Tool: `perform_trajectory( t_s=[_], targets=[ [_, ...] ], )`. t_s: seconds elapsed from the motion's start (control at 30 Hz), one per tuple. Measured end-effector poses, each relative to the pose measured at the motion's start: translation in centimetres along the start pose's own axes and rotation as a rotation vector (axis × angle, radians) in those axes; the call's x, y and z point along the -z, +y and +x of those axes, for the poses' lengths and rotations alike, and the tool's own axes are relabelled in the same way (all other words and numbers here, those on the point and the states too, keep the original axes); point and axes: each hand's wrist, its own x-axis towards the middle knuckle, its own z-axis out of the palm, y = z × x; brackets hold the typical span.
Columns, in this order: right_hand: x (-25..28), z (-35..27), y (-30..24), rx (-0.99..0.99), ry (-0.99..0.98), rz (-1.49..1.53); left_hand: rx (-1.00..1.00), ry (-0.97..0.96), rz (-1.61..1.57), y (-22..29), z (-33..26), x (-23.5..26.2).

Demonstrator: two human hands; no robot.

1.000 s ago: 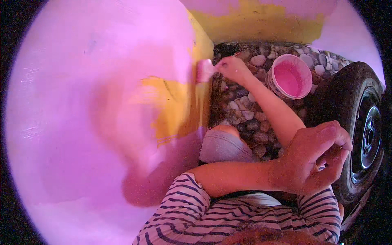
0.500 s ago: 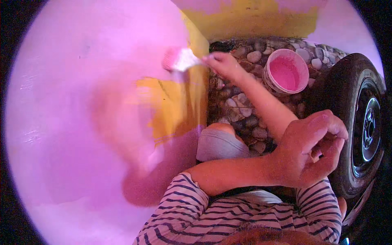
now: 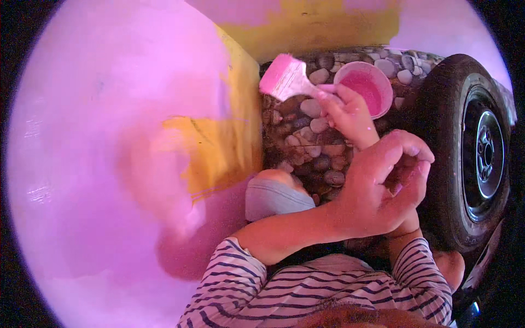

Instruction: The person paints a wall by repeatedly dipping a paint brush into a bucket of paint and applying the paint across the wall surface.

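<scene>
Head view: two hands, one paintbrush [image 3: 291,80], one bucket [image 3: 387,92] and one wheel [image 3: 440,134] are present. My right hand [image 3: 350,115] grasps the paintbrush by its handle; the head points up and left, above the pebble-patterned floor [image 3: 303,145] as seen, with pink paint covering the bristles. My left hand [image 3: 388,180] crosses over my right forearm, its fingers curled into one loose ring; I cannot tell whether the fingertips meet the thumb. The bucket, holding pink paint [image 3: 372,93], stands directly behind my right hand in view, which overlaps the lower left of its rim. Two walls bound the work area: the side wall [image 3: 93,164], pink with one large yellow patch [image 3: 216,150], and the back wall [image 3: 328,27], with a yellow band along its base. The bristle tips appear at the side wall's lower edge; contact cannot be determined. Lateral room for movement is the pebbled strip from that edge across to the tyre. One grey-clothed knee [image 3: 278,198] bounds the strip on the near side. My left fingertips appear just beside the tyre's inner edge.
</scene>
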Motion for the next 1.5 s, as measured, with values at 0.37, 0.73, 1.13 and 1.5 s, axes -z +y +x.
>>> perform_trajectory(
  t_s=[0.37,0.73,1.13,1.5],
  targets=[
    [8.0,-3.7,-3.1,-0.092,0.432,0.217,0.141,-0.103,0.104,-0.8,-1.1,-2.2],
    [10.7,-1.0,1.5,0.120,0.538,-0.431,0.166,-0.278,0.072,-0.6,-2.2,-4.4],
    [11.2,8.4,9.8,0.035,0.207,-1.137,0.059,-0.274,0.055,-0.7,-1.9,-4.5],
    [11.4,10.2,14.6,0.142,0.211,-1.148,0.010,-0.196,0.055,-1.3,-1.7,-3.7]
  ],
)
